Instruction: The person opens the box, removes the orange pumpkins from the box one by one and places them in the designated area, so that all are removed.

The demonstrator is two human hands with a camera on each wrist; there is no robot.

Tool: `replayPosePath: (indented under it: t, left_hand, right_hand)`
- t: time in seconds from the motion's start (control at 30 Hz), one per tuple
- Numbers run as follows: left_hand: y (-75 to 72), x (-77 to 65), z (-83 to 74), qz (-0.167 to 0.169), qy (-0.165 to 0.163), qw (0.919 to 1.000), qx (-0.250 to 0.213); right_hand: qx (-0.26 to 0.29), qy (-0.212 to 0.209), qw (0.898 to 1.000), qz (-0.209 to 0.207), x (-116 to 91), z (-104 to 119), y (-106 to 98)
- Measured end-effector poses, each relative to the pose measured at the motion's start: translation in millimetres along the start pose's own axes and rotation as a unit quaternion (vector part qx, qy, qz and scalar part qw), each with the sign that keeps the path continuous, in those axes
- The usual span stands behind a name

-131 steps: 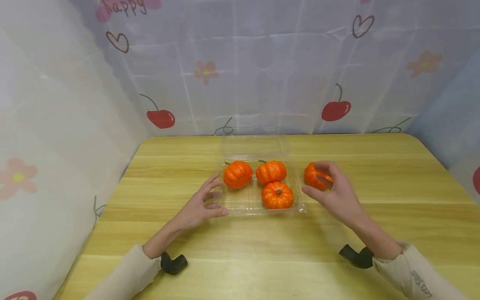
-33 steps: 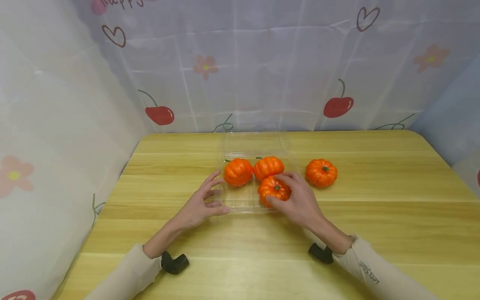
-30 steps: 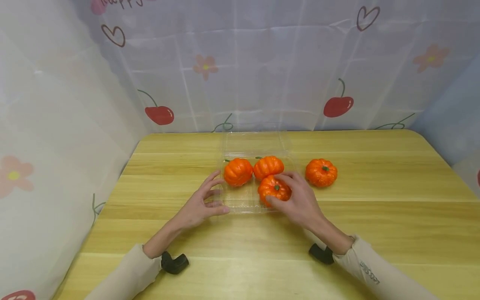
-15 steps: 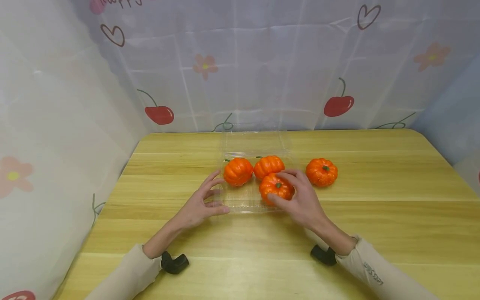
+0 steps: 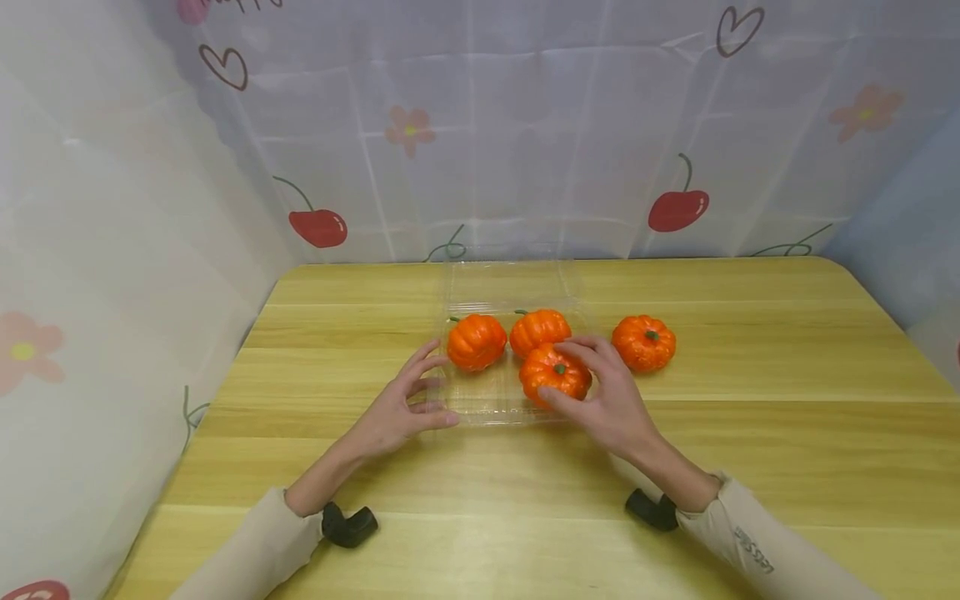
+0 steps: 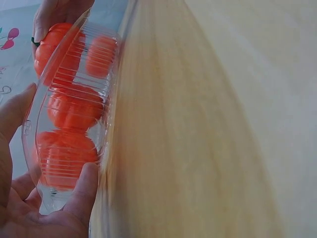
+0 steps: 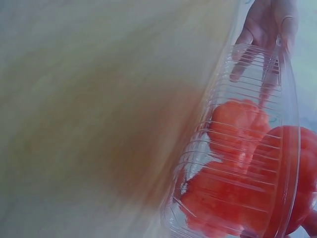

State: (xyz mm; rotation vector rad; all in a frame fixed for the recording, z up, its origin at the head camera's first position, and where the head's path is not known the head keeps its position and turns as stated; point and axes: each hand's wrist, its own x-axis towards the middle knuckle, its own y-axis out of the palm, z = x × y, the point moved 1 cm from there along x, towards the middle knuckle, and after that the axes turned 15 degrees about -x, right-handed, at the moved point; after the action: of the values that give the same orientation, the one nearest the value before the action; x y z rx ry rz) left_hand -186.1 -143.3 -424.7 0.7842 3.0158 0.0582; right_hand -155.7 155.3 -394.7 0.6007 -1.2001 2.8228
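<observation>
A clear plastic clamshell box [image 5: 480, 404] lies with its lid [image 5: 510, 283] folded back. Inside, two small orange pumpkins sit in the back row, the left pumpkin [image 5: 477, 342] and the back right pumpkin [image 5: 539, 332], stems pointing back. My right hand [image 5: 611, 404] grips the front right pumpkin [image 5: 555, 375], thumb in front and fingers behind, its green stem upward. In the left wrist view this pumpkin [image 6: 54, 49] shows partly above the box rim. My left hand [image 5: 393, 417] holds the box's left side, thumb at the front corner and fingers spread along the wall.
Another orange pumpkin [image 5: 643, 343] stands on the wooden table [image 5: 750, 333], right of the box. Black curved pieces [image 5: 349, 527] show at both wrists. A printed curtain [image 5: 525, 167] rises behind the table, with white sheeting on the left.
My right hand has left the pumpkin outside the box and taken hold of the front right pumpkin, which has risen slightly over the last second. My left hand stays at the box.
</observation>
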Motion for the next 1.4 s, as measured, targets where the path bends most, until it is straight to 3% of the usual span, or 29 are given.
replayPosePath:
  t: [0.4,1.4]
  left_hand:
    - [-1.0,0.0,-2.4,0.001,0.002,1.0,-0.006]
    - [1.7,-1.5,-1.7,0.0,-0.001,1.0,0.009]
  right_hand:
    - [0.023,-0.002,1.0,0.005,1.3,0.5,-15.9]
    - [-0.014,0.003,1.0,-0.007,-8.4,-12.6,-55.3]
